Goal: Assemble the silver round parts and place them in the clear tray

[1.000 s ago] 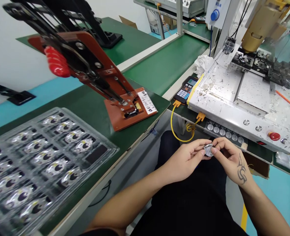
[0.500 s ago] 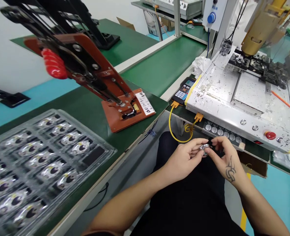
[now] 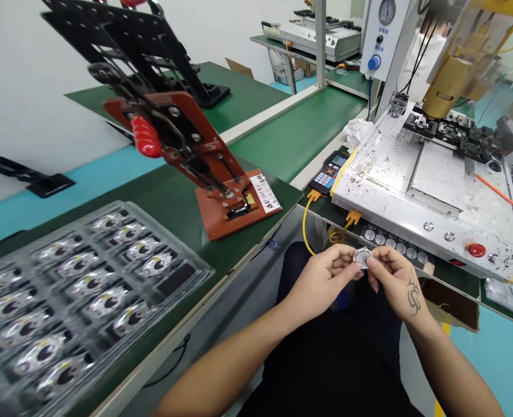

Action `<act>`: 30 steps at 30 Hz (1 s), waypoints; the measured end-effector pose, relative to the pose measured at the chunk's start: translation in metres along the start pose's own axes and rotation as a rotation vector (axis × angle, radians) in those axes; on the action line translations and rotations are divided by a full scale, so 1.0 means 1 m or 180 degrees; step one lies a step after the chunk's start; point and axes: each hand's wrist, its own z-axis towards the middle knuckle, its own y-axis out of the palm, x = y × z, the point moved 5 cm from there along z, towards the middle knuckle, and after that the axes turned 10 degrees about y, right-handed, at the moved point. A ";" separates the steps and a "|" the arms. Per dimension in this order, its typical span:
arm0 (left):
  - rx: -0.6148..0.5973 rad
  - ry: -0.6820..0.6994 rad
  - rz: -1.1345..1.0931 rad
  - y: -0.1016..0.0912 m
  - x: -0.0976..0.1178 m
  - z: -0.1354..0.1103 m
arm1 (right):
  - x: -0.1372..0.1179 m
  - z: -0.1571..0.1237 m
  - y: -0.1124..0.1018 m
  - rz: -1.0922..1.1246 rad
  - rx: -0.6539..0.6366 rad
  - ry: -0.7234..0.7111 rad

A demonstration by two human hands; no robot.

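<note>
A small round silver watch case [image 3: 363, 255] is held up between my two hands, above my lap. Its flat face, with marks too fine to read, is turned toward me. My left hand [image 3: 326, 277] pinches it at the left edge, thumb in front and fingers curled behind. From the other side my right hand [image 3: 394, 279] grips the right edge between thumb and fingers. On the green bench to my left, a clear plastic tray [image 3: 195, 259] holds several shiny metal parts [image 3: 108, 301] in its compartments.
A brown clamp press [image 3: 215, 217] with a red handle [image 3: 146, 137] stands behind the tray. At right is a white machine [image 3: 382, 191] with a gold cylinder [image 3: 445, 87] and a red button [image 3: 476, 249]. A keypad controller [image 3: 329, 174] and yellow cable [image 3: 305, 229] lie beside it.
The watch case has been turned so its flat face shows toward me. My right fingers have closed in around its edge. The head view has shifted, moving the bench and press rightward and down.
</note>
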 end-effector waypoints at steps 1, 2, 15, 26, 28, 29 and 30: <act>0.0013 0.0002 -0.0039 0.001 0.000 -0.001 | 0.001 0.000 0.002 0.0075 -0.0027 0.0027; 0.0011 0.0011 -0.0052 0.002 0.002 -0.001 | 0.001 -0.002 0.004 0.0093 -0.0044 0.0028; 0.0076 0.0190 0.0202 0.002 0.020 -0.006 | -0.015 -0.019 0.012 -0.0118 0.0026 -0.0207; 0.0110 0.0353 0.0495 -0.002 0.028 -0.009 | -0.020 -0.019 0.016 -0.0543 0.0009 -0.0540; 0.0148 0.0306 0.0500 -0.004 0.028 -0.007 | -0.022 -0.017 0.013 -0.0777 -0.0039 -0.0757; 0.0159 0.0281 0.0498 -0.005 0.027 -0.007 | -0.025 -0.017 0.013 -0.0958 -0.0106 -0.0951; 0.0155 0.0261 0.0504 -0.006 0.026 -0.006 | -0.029 -0.017 0.013 -0.1195 -0.0205 -0.1185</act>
